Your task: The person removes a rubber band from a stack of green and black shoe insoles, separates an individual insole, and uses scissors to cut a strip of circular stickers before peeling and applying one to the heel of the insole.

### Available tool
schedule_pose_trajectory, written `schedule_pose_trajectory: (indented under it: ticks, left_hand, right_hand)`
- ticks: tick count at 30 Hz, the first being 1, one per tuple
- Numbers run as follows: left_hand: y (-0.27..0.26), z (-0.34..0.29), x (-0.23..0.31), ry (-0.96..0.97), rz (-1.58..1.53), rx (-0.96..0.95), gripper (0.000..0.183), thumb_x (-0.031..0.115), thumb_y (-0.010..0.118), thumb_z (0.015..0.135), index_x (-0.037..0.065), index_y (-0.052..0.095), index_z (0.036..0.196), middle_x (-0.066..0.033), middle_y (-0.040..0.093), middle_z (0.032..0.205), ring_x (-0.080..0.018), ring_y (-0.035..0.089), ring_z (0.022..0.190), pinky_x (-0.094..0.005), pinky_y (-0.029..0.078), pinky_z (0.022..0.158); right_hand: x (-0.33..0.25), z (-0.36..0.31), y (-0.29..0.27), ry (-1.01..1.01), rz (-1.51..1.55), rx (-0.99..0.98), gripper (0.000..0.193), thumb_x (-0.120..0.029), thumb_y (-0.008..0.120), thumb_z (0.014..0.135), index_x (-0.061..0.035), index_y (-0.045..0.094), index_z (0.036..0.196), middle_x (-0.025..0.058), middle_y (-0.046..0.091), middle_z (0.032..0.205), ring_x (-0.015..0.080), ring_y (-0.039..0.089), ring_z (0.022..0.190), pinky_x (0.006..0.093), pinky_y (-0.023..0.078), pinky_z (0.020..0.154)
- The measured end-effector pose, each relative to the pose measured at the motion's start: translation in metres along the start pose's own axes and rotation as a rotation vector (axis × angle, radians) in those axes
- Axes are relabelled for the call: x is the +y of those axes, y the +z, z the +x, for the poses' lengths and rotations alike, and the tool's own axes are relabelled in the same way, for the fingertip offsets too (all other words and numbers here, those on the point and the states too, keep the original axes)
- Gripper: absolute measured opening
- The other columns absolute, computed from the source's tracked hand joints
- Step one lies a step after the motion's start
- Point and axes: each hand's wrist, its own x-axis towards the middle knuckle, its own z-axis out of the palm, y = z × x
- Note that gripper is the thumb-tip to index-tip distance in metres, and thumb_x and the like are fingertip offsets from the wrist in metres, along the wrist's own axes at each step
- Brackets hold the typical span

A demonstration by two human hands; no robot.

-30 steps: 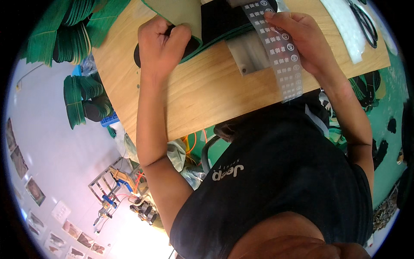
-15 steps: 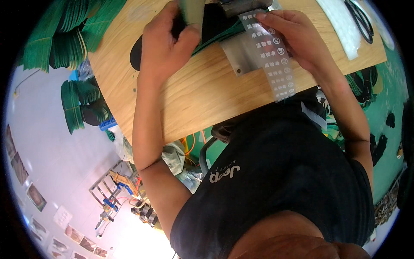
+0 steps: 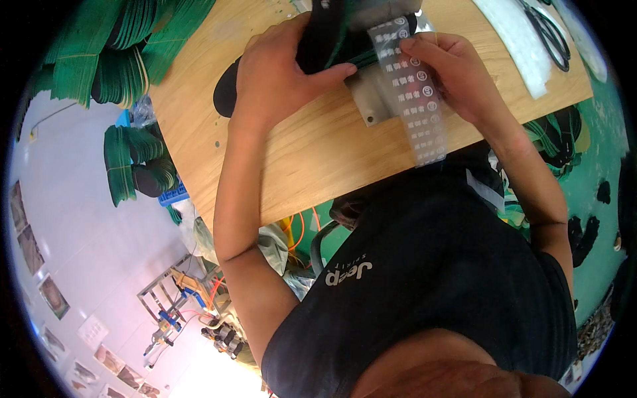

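My left hand point(image 3: 275, 83) is at a black insole point(image 3: 325, 36) with a green edge, which stands tilted beneath the metal head of a press point(image 3: 388, 12). Its thumb stretches right along the insole's lower edge, while the fingertips are hidden behind. Another dark insole end point(image 3: 226, 89) shows on the table left of that wrist. With thumb and fingers, my right hand point(image 3: 458, 73) pinches a clear film strip point(image 3: 419, 123) bearing rows of white printing. The strip hangs down over a shiny metal plate point(image 3: 373, 103) and past the table's near edge.
Stacks of green and black insoles point(image 3: 99, 50) are at the far left, with another bundle point(image 3: 136, 162) below. The wooden table point(image 3: 305, 162) ends just before my body. White foam point(image 3: 521, 46) and a black cable point(image 3: 549, 33) lie at the right.
My left hand has shifted right toward the press, its thumb now reaching out straight. The blurred pale insole it held upright is replaced in view by a black one. The strip has shifted slightly.
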Motion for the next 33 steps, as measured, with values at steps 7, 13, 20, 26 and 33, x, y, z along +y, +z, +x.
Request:
schedule_pose_trajectory:
  ticks: [7,13,20,26,33]
  left_hand:
    - [-0.006,-0.002,0.003,-0.175,-0.063,-0.108,0.067,0.043,0.082,0.067,0.003,0.065,0.118,-0.0164,0.069,0.09,-0.0326,0.065,0.086,-0.0395,0.052,0.079]
    - [-0.006,-0.01,-0.009,-0.25,-0.422,0.078,0.041,0.016,0.065,0.077,-0.002,0.065,0.115,-0.0104,0.067,0.085,-0.0199,0.062,0.078,-0.0293,0.05,0.074]
    - [-0.008,-0.012,-0.012,-0.35,-0.714,0.276,0.03,0.007,0.058,0.077,-0.001,0.065,0.105,-0.0038,0.066,0.086,-0.0146,0.06,0.08,-0.0278,0.049,0.074]
    - [-0.006,-0.016,-0.019,-0.416,-0.514,0.191,0.032,0.021,0.068,0.089,-0.002,0.064,0.112,-0.0071,0.066,0.107,-0.0161,0.06,0.098,-0.0293,0.046,0.088]
    - [-0.003,-0.01,-0.014,-0.428,-0.686,0.314,0.033,0.025,0.067,0.093,-0.002,0.064,0.113,-0.0073,0.067,0.109,-0.0158,0.059,0.1,-0.0287,0.045,0.09]
  right_hand:
    - [0.002,-0.023,-0.029,-0.185,0.182,0.15,0.02,-0.022,0.059,0.098,-0.005,0.067,0.095,0.0003,0.064,0.078,0.0078,0.061,0.065,0.0231,0.048,0.056]
    - [-0.004,-0.013,-0.034,-0.081,0.236,0.336,0.018,-0.021,0.061,0.096,-0.003,0.065,0.098,0.0024,0.066,0.086,0.0087,0.062,0.072,0.0242,0.052,0.067]
    - [0.001,0.006,-0.007,0.048,0.025,0.055,0.022,-0.026,0.062,0.097,-0.0039,0.066,0.095,0.0014,0.07,0.085,0.0032,0.067,0.068,0.0153,0.054,0.062]
    - [0.0,0.005,-0.008,0.041,-0.05,0.024,0.022,-0.026,0.062,0.097,-0.0057,0.066,0.092,-0.0007,0.069,0.079,0.002,0.064,0.063,0.0154,0.051,0.056]
    - [-0.001,0.008,-0.008,0.067,-0.049,-0.011,0.021,-0.026,0.062,0.097,-0.0068,0.066,0.089,-0.0023,0.067,0.075,0.0005,0.061,0.059,0.0135,0.047,0.051]
